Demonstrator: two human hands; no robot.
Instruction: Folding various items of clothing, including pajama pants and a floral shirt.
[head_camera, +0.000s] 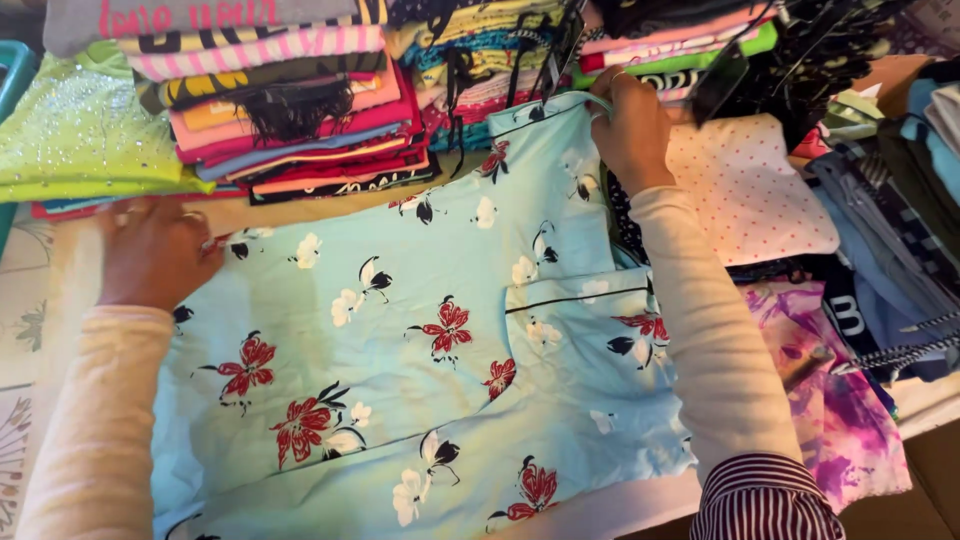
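Floral shirt (420, 360) lies flat; my left hand (155, 250) presses open-palmed at nine o'clock, my right hand (630, 130) pinches its edge at one o'clock

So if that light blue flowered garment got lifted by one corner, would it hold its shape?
Probably not. The light blue flowered garment lies flat with soft creases, so it likely droops. It looks thin, probably light, and might slide easily.

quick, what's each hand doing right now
Left hand: open, flat on the floral garment.
Right hand: closed, pinching the garment's top edge.
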